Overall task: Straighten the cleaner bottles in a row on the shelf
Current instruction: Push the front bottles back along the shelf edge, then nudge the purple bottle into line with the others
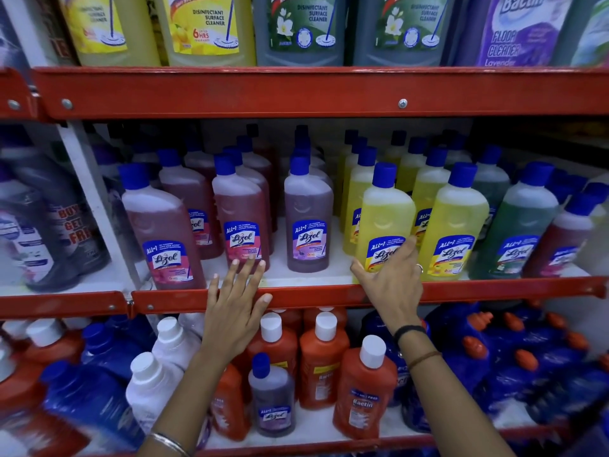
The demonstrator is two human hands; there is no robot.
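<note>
Blue-capped Lizol bottles stand on the middle red shelf [329,293]. A pink bottle [161,225] leans at the front left, with another pink bottle [242,219] to its right, then a purple bottle [308,216]. My right hand [392,278] grips the base of a yellow bottle [384,216] at the shelf's front; a second yellow bottle [454,225] stands to its right. My left hand [235,308] is spread flat over the shelf's front edge, fingertips touching the base of the second pink bottle.
Green bottles [517,225] and a small pink one [566,235] fill the right end. Large cleaner jugs [296,28] stand on the shelf above. Orange Bactin bottles [362,387], white bottles and blue packs crowd the shelf below. A white upright [95,199] bounds the left side.
</note>
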